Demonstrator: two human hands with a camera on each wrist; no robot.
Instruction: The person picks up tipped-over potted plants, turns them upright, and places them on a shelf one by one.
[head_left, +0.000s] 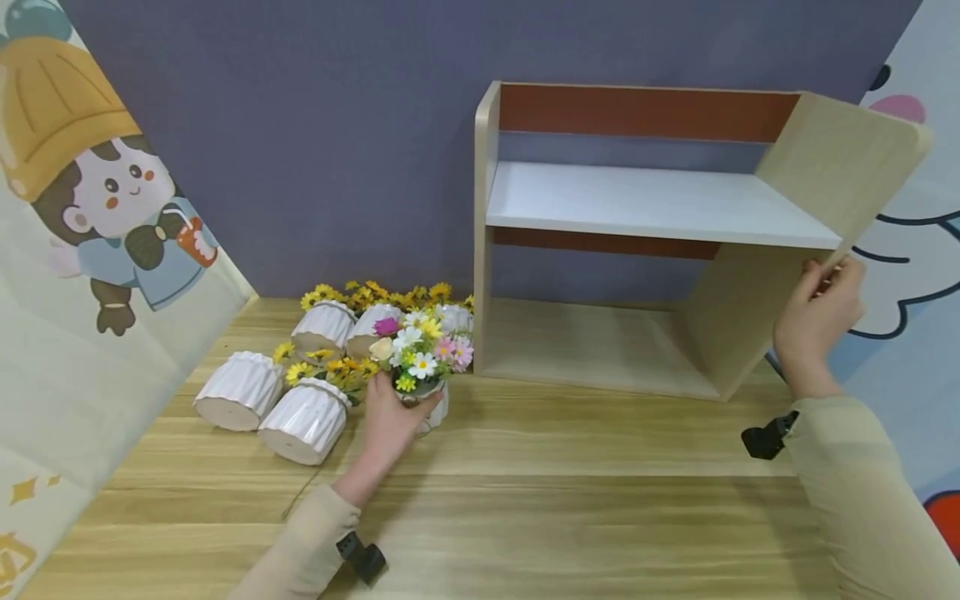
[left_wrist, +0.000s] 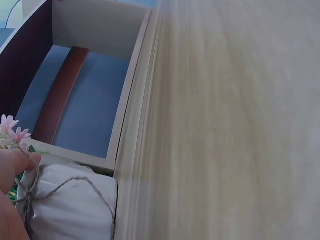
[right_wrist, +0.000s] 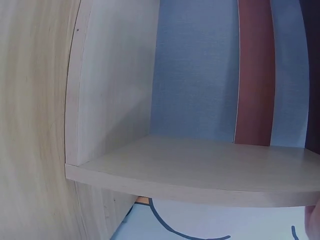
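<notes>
In the head view my left hand (head_left: 393,421) grips the rim of a white flower pot (head_left: 435,414) of mixed artificial flowers (head_left: 423,350), pink, white and yellow. The left wrist view shows the thumb at the twine-tied top of this white pot (left_wrist: 75,200), beside the shelf's near left corner. My right hand (head_left: 820,317) holds the front edge of the right side panel of a small wooden desk shelf (head_left: 652,204). Only a bit of that hand (right_wrist: 313,222) shows at the right wrist view's edge. Both levels of the shelf hold nothing.
Several white pots (head_left: 307,421) with yellow flowers (head_left: 337,371) lie tipped over on the wooden table (head_left: 562,500), left of the shelf. Behind stands a grey-blue partition (head_left: 300,150). Cartoon-printed panels (head_left: 60,375) flank both sides.
</notes>
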